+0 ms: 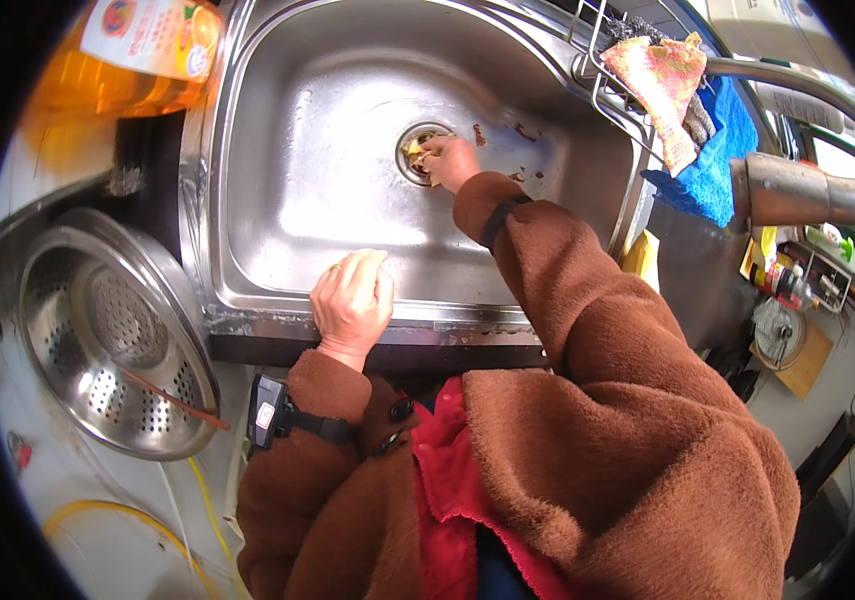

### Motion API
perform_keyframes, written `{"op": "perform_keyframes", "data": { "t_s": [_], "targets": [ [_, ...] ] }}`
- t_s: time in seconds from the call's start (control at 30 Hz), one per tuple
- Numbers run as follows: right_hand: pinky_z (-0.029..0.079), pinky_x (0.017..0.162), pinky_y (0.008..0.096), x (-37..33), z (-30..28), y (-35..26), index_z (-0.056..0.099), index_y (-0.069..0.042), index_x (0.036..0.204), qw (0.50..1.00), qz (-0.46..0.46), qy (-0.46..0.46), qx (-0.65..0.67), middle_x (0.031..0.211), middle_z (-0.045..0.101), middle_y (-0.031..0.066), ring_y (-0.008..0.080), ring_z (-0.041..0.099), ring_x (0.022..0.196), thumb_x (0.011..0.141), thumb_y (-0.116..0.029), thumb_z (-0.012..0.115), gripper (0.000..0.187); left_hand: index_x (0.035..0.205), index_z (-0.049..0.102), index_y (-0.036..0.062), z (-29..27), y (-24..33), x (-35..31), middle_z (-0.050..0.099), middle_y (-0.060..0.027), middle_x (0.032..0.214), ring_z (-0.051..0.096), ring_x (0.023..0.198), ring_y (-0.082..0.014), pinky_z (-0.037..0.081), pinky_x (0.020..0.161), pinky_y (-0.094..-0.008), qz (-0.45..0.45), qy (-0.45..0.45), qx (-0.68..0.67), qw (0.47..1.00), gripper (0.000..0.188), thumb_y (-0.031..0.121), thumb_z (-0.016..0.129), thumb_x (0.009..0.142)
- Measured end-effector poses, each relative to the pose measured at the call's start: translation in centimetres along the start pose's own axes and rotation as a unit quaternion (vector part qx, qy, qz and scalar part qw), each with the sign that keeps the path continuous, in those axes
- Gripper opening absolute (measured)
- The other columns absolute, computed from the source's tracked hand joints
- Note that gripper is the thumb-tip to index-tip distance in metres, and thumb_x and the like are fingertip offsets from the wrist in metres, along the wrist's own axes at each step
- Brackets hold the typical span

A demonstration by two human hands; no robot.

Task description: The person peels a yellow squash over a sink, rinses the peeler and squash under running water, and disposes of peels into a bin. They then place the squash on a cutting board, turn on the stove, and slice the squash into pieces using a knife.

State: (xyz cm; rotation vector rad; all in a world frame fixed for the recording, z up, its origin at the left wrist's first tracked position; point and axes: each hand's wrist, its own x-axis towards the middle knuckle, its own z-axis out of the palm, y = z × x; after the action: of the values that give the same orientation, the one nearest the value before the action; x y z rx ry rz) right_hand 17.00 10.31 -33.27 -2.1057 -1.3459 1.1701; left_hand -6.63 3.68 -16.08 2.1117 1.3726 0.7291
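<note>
My right hand point(451, 163) reaches down to the drain point(401, 163) of a stainless steel sink point(278, 190), its fingers pinched on wet yellowish-brown food scraps point(414, 152). Part of the drain strainer is hidden behind the fingers and scraps. A few reddish-brown bits point(480, 135) lie on the basin floor to the right of the drain. At the sink's front edge, my left hand point(352, 300) is curled over the rim with its fingers close together. Its fingertips are partly out of sight.
Left of the sink stand a large bottle of orange liquid point(138, 85) and, lower down, a perforated steel colander point(118, 320). A wire rack point(598, 95) holds a checked cloth point(656, 85) and a blue cloth point(713, 160) at the right. The metal faucet point(788, 190) is beside them.
</note>
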Motion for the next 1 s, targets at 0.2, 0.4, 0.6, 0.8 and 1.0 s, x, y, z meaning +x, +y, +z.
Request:
{"op": "perform_keyframes", "data": {
  "t_s": [0.2, 0.4, 0.6, 0.8, 1.0],
  "targets": [
    [0.055, 0.063, 0.0278, -0.9, -2.3, -0.6, 0.07, 0.004, 0.109, 0.959, 0.09, 0.007, 0.269, 0.088, 0.07, 0.0103, 0.016, 0.067, 0.072, 0.083, -0.001, 0.064, 0.026, 0.092, 0.068, 0.0044, 0.0, 0.1, -0.3, 0.067, -0.011, 0.087, 0.066, 0.077, -0.0303, 0.053, 0.069, -0.0386, 0.008, 0.069, 0.002, 0.998, 0.017, 0.001, 0.065, 0.076],
    [0.053, 0.066, 0.0256, -2.1, -6.9, -0.5, 0.073, 0.002, 0.105, 0.943, 0.061, -0.039, 0.325, 0.091, 0.069, 0.0068, 0.0138, 0.064, 0.074, 0.081, -0.003, 0.065, 0.027, 0.093, 0.065, 0.0018, 1.3, 4.4, -4.6, 0.065, -0.0126, 0.085, 0.065, 0.077, -0.0271, 0.052, 0.069, -0.0351, -0.157, 0.208, -0.22, 0.94, 0.009, 0.001, 0.063, 0.084],
    [0.055, 0.064, 0.0206, -6.6, -10.6, -5.5, 0.062, 0.001, 0.118, 0.916, 0.097, -0.095, 0.378, 0.103, 0.066, 0.0074, 0.0126, 0.063, 0.082, 0.091, -0.001, 0.062, 0.028, 0.093, 0.064, -0.0012, 1.2, 10.4, -17.5, 0.066, -0.0099, 0.089, 0.065, 0.079, -0.017, 0.053, 0.073, -0.0281, -0.198, 0.22, -0.301, 0.906, 0.012, -0.008, 0.056, 0.088],
    [0.053, 0.068, 0.0176, -11.3, -10.9, -9.5, 0.063, -0.005, 0.119, 0.9, 0.044, -0.147, 0.408, 0.109, 0.065, 0.0035, 0.0106, 0.062, 0.089, 0.093, -0.005, 0.062, 0.025, 0.097, 0.064, 0.0003, -0.2, 9.6, -27.3, 0.067, -0.0072, 0.087, 0.063, 0.076, -0.0132, 0.051, 0.069, -0.0256, -0.303, 0.289, -0.325, 0.848, 0.011, -0.004, 0.057, 0.09],
    [0.054, 0.069, 0.0158, -12.0, -8.6, -9.6, 0.063, -0.006, 0.121, 0.874, 0.098, -0.177, 0.441, 0.115, 0.064, 0.0035, 0.0138, 0.063, 0.099, 0.089, -0.001, 0.066, 0.032, 0.101, 0.064, -0.0005, -0.2, 9.5, -38.3, 0.068, -0.0077, 0.092, 0.067, 0.088, -0.0143, 0.053, 0.078, -0.0263, -0.397, 0.309, -0.391, 0.771, 0.011, 0.0, 0.056, 0.093]
  ]
}}
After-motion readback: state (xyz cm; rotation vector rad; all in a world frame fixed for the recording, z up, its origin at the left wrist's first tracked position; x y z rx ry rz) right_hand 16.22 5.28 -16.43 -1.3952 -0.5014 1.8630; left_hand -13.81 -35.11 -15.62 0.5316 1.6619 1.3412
